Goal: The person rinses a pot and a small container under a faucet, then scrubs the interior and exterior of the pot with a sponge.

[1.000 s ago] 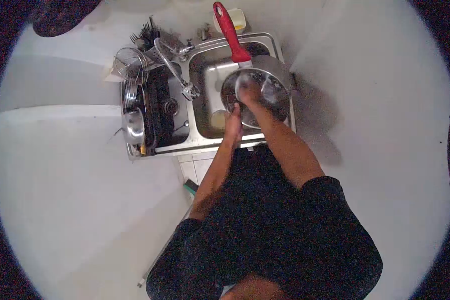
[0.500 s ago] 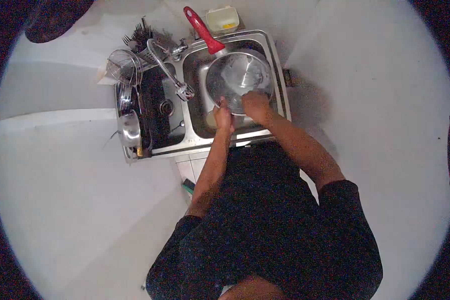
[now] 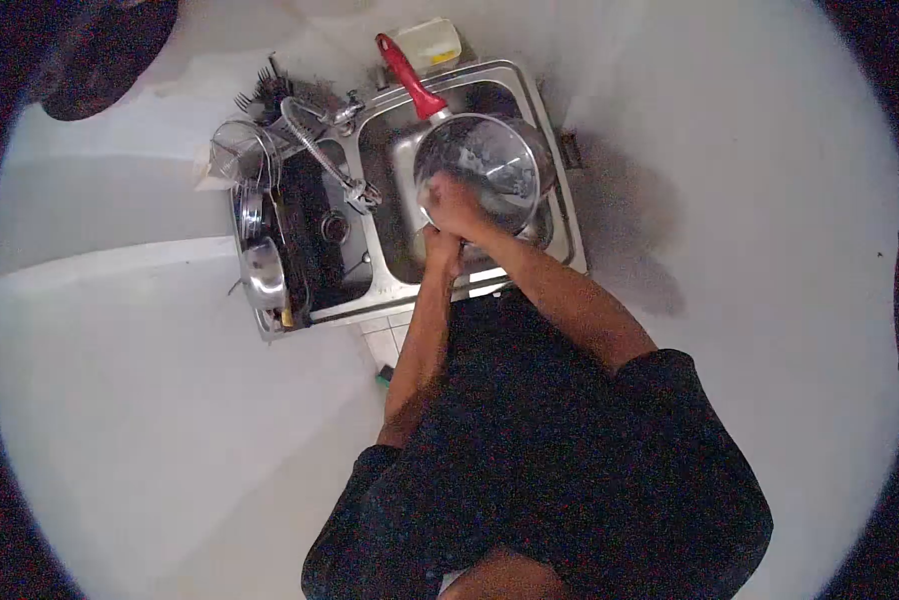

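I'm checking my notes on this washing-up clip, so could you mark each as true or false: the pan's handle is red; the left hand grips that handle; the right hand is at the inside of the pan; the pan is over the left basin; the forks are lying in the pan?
1. The pan has a red handle. True.
2. The left hand grips the handle. False: it is at the pan's near rim, and the handle points away from the person.
3. The right hand is at the inside of the pan. True.
4. The pan is over the left basin. False: it is over the right basin.
5. The forks lie in the pan. False: they stand behind the left basin.
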A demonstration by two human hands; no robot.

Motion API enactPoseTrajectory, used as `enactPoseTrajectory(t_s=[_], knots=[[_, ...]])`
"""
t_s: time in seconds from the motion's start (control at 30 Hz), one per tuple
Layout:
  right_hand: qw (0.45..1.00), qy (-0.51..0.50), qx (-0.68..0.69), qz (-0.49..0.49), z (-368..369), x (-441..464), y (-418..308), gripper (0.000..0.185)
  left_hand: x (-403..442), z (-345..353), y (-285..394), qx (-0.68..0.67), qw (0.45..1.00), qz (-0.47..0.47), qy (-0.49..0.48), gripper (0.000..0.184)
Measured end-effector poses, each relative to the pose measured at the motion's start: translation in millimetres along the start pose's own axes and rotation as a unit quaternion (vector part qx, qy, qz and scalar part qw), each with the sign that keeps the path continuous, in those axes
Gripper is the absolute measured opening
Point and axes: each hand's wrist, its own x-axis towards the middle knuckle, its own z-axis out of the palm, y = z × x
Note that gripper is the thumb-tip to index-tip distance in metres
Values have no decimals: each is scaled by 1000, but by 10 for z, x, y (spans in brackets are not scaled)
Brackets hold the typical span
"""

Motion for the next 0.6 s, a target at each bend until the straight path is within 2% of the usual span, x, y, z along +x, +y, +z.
enactPoseTrajectory(t_s=[0.03,0.13,0.23,0.33,0.37,0.43,0.47,0.5,0.53,0.6], knots=[[999,-19,-3,-38,-74,-64,-55,25,24,-13,-67,-37,999,24,-19,27],[980,60,189,-15,22,-20,-108,29,127,-96,-106,0,999,-29,19,24],[960,256,113,-8,322,388,222,25,209,-208,-219,55,994,-79,56,33],[959,277,28,55,222,547,351,32,-317,239,493,116,986,-96,73,38],[970,233,-27,64,144,590,360,34,-308,230,454,100,989,-73,79,35],[977,139,-138,80,-28,600,395,40,-151,20,274,180,980,-24,75,32],[978,107,-160,83,-23,645,525,37,-91,-96,165,221,973,-3,74,31],[977,75,-182,85,9,701,700,34,-54,-149,88,230,967,77,82,27],[974,43,-203,86,-27,726,742,31,-40,-170,78,255,960,94,75,27],[967,-6,-256,-14,-36,648,784,26,-8,-197,2,314,938,133,61,26]])
